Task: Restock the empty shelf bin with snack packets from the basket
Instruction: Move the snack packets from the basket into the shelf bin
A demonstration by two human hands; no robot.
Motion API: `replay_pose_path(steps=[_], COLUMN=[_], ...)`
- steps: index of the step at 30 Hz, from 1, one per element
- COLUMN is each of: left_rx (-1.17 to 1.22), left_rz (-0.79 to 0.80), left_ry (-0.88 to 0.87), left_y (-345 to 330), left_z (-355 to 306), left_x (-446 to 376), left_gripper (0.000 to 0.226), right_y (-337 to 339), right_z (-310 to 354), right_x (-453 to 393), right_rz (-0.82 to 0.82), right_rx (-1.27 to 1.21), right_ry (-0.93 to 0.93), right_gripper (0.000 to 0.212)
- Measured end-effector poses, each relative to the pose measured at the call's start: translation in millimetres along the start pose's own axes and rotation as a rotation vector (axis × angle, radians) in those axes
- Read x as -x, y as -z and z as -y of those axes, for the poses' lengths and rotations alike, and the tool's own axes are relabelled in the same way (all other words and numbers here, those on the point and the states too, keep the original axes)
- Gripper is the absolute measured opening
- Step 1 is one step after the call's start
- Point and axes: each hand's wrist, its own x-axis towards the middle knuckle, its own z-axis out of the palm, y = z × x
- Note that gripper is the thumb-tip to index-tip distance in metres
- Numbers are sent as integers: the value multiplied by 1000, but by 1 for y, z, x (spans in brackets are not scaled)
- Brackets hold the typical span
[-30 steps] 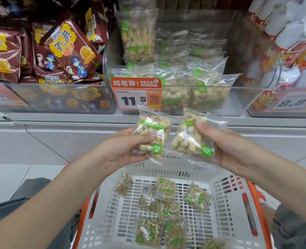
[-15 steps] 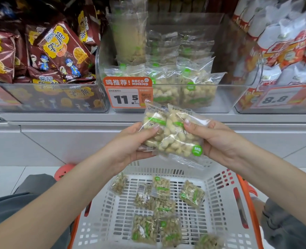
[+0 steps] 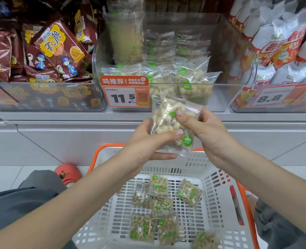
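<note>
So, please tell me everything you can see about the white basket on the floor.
The basket is white perforated plastic with slotted walls, an orange rim and handle. It stands upright below the shelf, between the person's knees, open at the top. Several small clear peanut packets with green labels lie loose on its floor. Neither hand touches it.

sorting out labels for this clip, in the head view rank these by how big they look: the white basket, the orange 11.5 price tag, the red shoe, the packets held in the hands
1. white basket
2. orange price tag
3. held packets, close to the tag in apparent size and nearer the camera, so that order is unsure
4. red shoe, partly hidden
</note>
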Motion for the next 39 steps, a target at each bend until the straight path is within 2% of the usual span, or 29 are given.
replay_pose_path(steps=[2,4,6,7,8,10,12,14,16,18,21,23,25,27,29,31,33,37,39], left_rx=[-47,-252,-692,-920,-1086,-1258,-1337,-1308,-1192,-1043,-684,-474,-383,-279,-169,-141,-195,-271,-260], left_rz=[2,15,-10,-16,-11,25,40,29,10,-28,-140,-178,-168,-98,38,152,164,131,139], left_ry=[-13,-36,-147,-207,-250,-248,-238,-276,-320,-345,-398,-385,-287,-174,-80,-40,-96,-158,-164], left_y=[7,17,26,27,27,23,21,21,23,26,31,33,32,30,28,26,25,23,21], left_z=[-1,-4,-3,0,3,10,17,19,12,2,-13,-15,-13,-6,-1,4,6,8,9], left_x=[-4,-8,-10,-11,-10,-8,-8,-8,-7,-5,-6,-8,-8,-8,-8,-9,-9,-10,-9], left_gripper=[44,45,46,48,52,63,72,75,82,89,93,99,108,113,114,112,99,88,83], right_y=[5,16,27,29,28,18,10,6,6,7,8,8,6,3,2,2,2,3,4], right_z=[5,16,23,22,19,6,-5,-7,-5,-2,5,4,1,-3,-7,-12,-14,-10,-7], right_x=[-3,-7,-9,-8,-4,5,8,7,4,1,-2,-1,1,0,-1,0,2,3,1], right_rz=[-71,-72,107,207,301,453,485,449,399,349,290,299,297,290,305,339,388,439,452], right_rx=[184,612,1187,1423,1582,1715,1757,1789,1757,1619,1039,656,461,367,326,295,282,213,138], right_ry=[122,455,739,801,808,672,557,510,451,317,58,-58,-89,-88,-94,-114,-125,-115,-115], right_gripper=[84,98,99,97,98,104,103,95,85,77,58,65,66,62,59,64,70,57,73])
